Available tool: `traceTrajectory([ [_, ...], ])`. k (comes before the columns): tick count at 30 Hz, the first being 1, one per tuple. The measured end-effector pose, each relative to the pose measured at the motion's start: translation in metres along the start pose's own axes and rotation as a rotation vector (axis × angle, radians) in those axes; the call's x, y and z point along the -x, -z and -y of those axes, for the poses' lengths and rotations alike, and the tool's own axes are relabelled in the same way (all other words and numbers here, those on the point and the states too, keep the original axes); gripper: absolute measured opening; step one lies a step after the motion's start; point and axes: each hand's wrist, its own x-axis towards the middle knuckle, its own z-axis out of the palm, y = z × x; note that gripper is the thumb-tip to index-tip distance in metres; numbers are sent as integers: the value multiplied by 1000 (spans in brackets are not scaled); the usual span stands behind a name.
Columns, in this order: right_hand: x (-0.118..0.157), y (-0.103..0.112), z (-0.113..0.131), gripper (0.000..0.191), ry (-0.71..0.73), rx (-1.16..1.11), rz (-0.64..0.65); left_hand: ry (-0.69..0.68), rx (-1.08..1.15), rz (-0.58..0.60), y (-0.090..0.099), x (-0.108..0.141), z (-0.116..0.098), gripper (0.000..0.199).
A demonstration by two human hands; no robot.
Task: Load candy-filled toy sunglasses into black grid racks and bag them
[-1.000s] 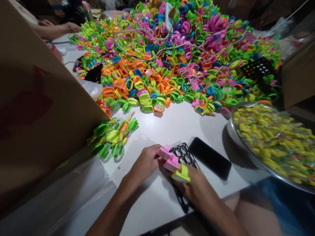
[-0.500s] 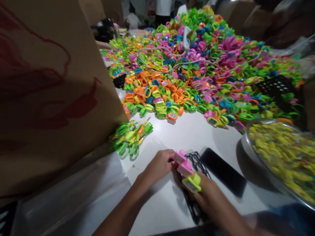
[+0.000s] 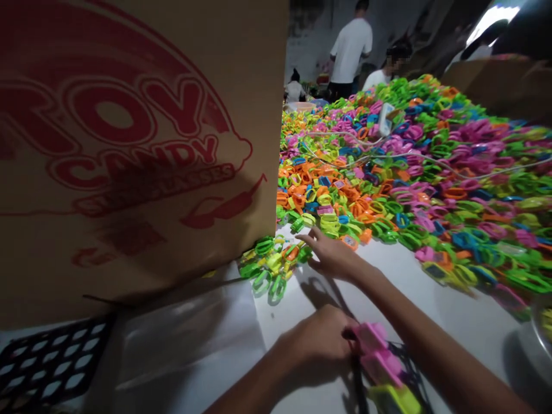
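My left hand (image 3: 323,336) is closed at the edge of a black plastic lattice tray (image 3: 360,385). Two pink toy watches (image 3: 379,353) and a yellow toy watch (image 3: 394,399) sit in a row on that tray, beside my fingertips. My right hand (image 3: 332,253) is stretched out over the white table, fingers apart and holding nothing. Its fingertips are close to a small heap of green and yellow toy watches (image 3: 273,264), which lies against the cardboard box; whether they touch it I cannot tell.
A large printed cardboard box (image 3: 142,132) stands on the left. A big pile of coloured toy watches (image 3: 414,167) covers the table's far side, with a white cable (image 3: 414,154) across it. At right is a metal bowl's rim (image 3: 537,328). Another black tray (image 3: 52,362) lies lower left. People are behind.
The view has swung left. My right hand has let go of the tray and reached forward to the green heap. My left hand is now at the tray's edge. The phone is out of view.
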Motion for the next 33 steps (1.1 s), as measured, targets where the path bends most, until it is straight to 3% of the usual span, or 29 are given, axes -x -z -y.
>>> traceTrajectory([
  [3,-16,3,-2,33,26,51,75,-10,12,-14,-2,0,2,13],
  [6,-13,1,-8,11,9,45,115,-18,24,-13,-2,-1,3,14],
  [15,57,-7,-10,22,-121,3,118,-97,-30,1,3,-2,-4,11],
  [19,95,1,-10,5,-124,-67,92,-109,-40,17,0,-13,5,9],
  [23,143,7,-21,24,-223,-148,49,-155,-33,-30,-1,-20,9,11],
  [25,173,5,-22,29,-325,-193,-9,-177,-28,-51,-1,-22,8,12],
  [28,217,-1,-8,33,-460,-240,-222,-172,-14,-69,-1,-23,9,9],
  [31,252,-9,28,37,-618,-410,-425,-121,-2,-104,-1,-24,10,3],
  [33,266,-18,59,39,-743,-717,-451,-79,7,-130,-1,-24,11,4],
])
